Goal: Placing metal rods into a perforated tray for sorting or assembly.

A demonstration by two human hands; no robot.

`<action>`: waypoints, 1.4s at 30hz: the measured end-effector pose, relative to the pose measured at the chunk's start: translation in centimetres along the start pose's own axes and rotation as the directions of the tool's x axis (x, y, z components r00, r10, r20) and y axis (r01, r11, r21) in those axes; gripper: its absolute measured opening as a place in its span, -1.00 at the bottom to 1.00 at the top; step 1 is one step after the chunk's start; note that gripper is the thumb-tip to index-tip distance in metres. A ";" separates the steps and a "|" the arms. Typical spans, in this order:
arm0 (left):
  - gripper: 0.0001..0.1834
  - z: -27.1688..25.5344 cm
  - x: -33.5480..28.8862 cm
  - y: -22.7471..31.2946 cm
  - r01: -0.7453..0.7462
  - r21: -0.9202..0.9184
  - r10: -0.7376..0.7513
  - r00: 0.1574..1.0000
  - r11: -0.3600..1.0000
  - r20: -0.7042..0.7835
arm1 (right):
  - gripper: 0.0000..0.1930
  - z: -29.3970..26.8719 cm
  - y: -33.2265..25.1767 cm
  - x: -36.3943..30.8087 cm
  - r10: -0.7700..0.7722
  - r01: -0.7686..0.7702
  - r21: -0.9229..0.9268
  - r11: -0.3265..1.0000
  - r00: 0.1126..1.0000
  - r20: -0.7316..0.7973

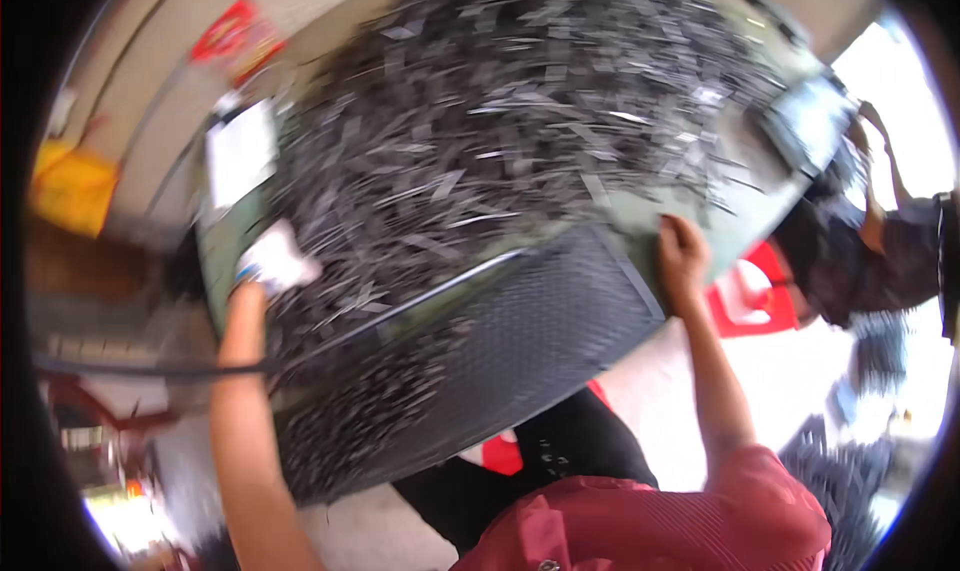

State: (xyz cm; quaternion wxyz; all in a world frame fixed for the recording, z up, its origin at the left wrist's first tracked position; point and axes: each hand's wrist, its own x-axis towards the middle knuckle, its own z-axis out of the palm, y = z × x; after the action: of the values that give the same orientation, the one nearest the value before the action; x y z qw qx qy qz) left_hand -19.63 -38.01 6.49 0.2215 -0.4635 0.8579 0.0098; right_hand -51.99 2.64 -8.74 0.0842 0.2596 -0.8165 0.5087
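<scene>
A large heap of dark, flat metal-like strips covers much of the green table. Along its near edge, directly before me, lies a black mesh-textured tray, slanted in the view. Small dark pieces are gathered at the tray's left end. My left hand, in a white glove, is at the heap's left side, its fingers smeared by motion. Bare, my right hand rests at the table's edge beside the tray's right corner, fingers extended and nothing visible in them.
White paper lies at the table's left edge. A grey, shiny bin stands at the far right, near another person's arm. Below them is a red stool. A dark cable or bar crosses at the left.
</scene>
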 end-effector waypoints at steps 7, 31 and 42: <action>-0.18 2.5 1.9 -4.0 -0.032 -0.356 0.003 0.997 0.934 -0.081 | -0.87 0.1 -1.0 0.4 0.097 -0.097 0.032 0.995 0.995 0.018; 0.21 7.9 -0.8 -14.9 0.084 -0.439 -0.033 0.992 0.895 0.122 | -0.73 0.1 3.5 0.8 0.151 -0.166 0.093 0.982 0.978 0.144; 0.08 4.1 -1.6 -12.3 0.044 0.040 -0.056 0.920 0.998 0.388 | -0.71 -0.2 3.2 0.6 0.167 -0.171 0.014 0.985 0.977 0.131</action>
State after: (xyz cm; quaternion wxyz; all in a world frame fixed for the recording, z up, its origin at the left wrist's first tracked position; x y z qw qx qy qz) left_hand -7.55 -42.88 5.70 0.3946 -0.4707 0.7848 0.0827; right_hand -54.15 3.72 -10.94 -0.0156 0.2227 -0.8329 0.5063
